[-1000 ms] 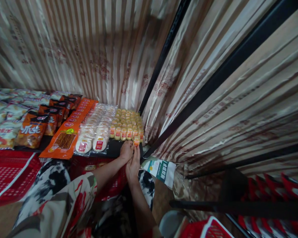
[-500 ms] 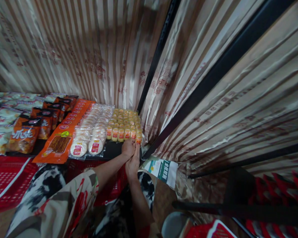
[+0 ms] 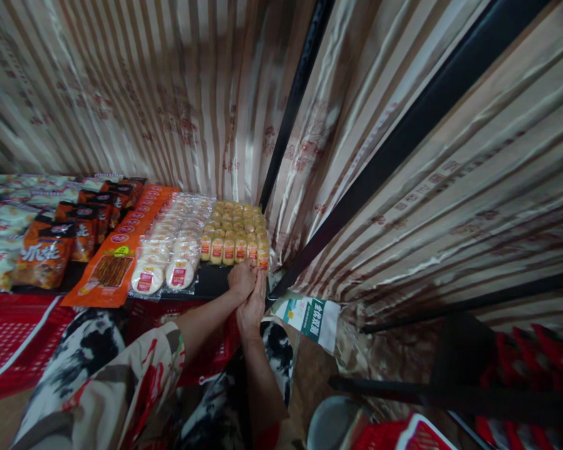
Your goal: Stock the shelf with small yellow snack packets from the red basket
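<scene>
Small yellow packaged cakes (image 3: 228, 251) with red and yellow labels stand in tight rows at the right end of the black shelf (image 3: 213, 279). My left hand (image 3: 243, 279) is closed at the front of these rows, its knuckles up. What its fingers pinch, if anything, is hidden. Close against it, my right hand (image 3: 252, 310) reaches up with fingers straight and together. Its fingertips touch the packaged cake at the front right corner (image 3: 263, 258). Left of the cakes lie clear packs of round white rice crackers (image 3: 179, 274), overlapping in two columns.
An orange packet of brown sticks (image 3: 109, 275) and orange-black snack bags (image 3: 51, 253) fill the shelf leftward. Black metal bars (image 3: 356, 206) slant beside the shelf, before a striped curtain (image 3: 192, 94). Red baskets (image 3: 16, 337) stand below; a green-white packet (image 3: 316, 322) lies right.
The view has shifted slightly. Both hands stay at the front right corner of the yellow cakes, with hardly any visible movement.
</scene>
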The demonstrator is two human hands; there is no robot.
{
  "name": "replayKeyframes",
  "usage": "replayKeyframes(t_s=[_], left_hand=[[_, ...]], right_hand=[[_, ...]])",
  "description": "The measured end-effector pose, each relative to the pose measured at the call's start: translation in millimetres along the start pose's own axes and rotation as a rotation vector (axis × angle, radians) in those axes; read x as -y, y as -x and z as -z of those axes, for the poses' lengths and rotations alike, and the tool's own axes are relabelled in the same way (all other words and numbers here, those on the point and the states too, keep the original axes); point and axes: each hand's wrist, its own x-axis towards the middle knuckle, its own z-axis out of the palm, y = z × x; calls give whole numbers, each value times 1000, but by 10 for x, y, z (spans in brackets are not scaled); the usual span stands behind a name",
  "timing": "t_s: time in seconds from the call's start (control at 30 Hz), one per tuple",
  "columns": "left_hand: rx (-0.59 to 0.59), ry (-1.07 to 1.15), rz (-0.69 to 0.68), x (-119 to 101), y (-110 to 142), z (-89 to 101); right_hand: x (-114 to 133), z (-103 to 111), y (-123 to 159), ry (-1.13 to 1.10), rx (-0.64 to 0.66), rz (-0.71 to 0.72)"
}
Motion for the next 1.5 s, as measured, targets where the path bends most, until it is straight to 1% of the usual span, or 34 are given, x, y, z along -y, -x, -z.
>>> replayKeyframes(t_s=[0.13, 0.23, 0.43, 0.57, 0.7, 0.77, 0.9, 1.2, 1.3, 1.37, 1.4, 1.43, 1.47, 1.5], left_hand=[[3, 12, 8, -3, -16, -2], [0, 36, -1, 21, -12, -16], [-12, 181, -87, 84, 16, -22], [-25, 229, -127, 125, 58, -11], [-60, 223, -173, 245, 176, -25], [-83, 215, -213, 333, 265, -28], [-107, 202, -295, 494, 443, -3], [-86, 59, -319, 746, 686, 126], [-77, 19, -322, 895, 784, 191], [-42, -11, -303, 1037, 841, 228], [-9, -28, -282, 1125, 863, 241], [37, -44, -245, 1225, 879, 251], [92, -59, -193, 1337, 890, 258], [161, -71, -129, 1459, 896, 264]], right_hand=[[44, 31, 7, 41, 20, 13], [29, 31, 15, 60, 16, 40], [-55, -4, 25, 56, -49, 64], [-37, 22, 32, 24, -53, 83], [18, 78, 75, -69, -81, 27], [45, 108, 107, -83, -89, 23], [105, 157, 159, -54, -96, 88], [251, 143, 296, 30, -19, 149], [257, 107, 380, 68, 63, 186], [255, 66, 432, 105, 171, 213], [253, 37, 459, 139, 249, 218], [249, 3, 487, 190, 353, 213], [243, -38, 518, 261, 496, 199], [231, -85, 554, 340, 669, 182]])
